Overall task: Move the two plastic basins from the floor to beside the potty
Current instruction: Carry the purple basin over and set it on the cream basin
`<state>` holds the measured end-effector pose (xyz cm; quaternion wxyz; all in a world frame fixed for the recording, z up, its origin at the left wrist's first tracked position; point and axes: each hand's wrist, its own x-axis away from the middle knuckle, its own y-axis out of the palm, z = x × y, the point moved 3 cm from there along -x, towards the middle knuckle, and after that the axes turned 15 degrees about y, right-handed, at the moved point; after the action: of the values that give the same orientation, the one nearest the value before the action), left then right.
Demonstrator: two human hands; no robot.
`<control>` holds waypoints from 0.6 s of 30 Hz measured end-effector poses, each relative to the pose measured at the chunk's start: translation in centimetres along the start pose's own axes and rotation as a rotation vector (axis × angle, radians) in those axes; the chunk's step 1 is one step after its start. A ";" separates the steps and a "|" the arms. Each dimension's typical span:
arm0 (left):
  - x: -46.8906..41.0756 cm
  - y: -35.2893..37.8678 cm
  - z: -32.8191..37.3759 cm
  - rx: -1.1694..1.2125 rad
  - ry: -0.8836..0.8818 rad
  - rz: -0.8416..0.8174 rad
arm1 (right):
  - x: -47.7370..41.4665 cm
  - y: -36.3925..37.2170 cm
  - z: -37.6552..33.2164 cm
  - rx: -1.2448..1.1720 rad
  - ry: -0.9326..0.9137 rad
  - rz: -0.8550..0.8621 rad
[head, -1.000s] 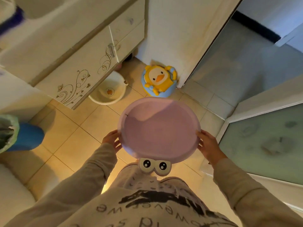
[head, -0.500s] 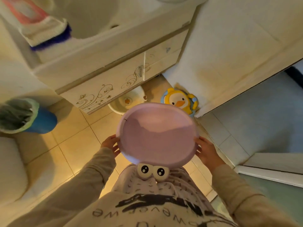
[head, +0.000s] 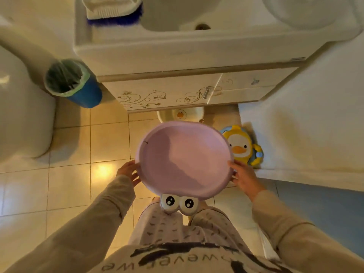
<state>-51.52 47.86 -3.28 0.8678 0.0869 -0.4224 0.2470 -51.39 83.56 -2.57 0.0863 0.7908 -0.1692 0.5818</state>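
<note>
I hold a pink plastic basin (head: 185, 158) with cartoon eyes on its near rim, level in the air above the floor. My left hand (head: 129, 171) grips its left rim and my right hand (head: 243, 176) grips its right rim. A cream basin (head: 181, 114) with a duck picture sits on the floor, half under the vanity cabinet, just beyond the pink one. The yellow duck potty (head: 243, 147) stands on the floor to the right, against the white wall, partly hidden by the pink basin.
A vanity cabinet (head: 169, 93) with a sink stands ahead. A blue bin (head: 78, 87) with a green liner is at its left, next to a white toilet (head: 21, 107). A blue floor area (head: 323, 209) lies at the right.
My view has swung left, so the cabinet now faces me and the potty sits to the right. The pink basin stays held in both hands.
</note>
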 end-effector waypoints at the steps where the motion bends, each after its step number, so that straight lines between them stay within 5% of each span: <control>1: 0.1 0.6 -0.5 0.007 -0.006 0.014 | -0.6 -0.5 -0.5 0.023 0.011 0.015; 18: -13.5 6.2 -12.5 -0.154 -0.102 0.021 | -20.7 -1.6 0.6 0.449 0.086 0.269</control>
<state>-53.03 52.92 -22.00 0.8466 0.0281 -0.4847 0.2180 -55.77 88.28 -22.34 -0.1627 0.7350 -0.1357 0.6441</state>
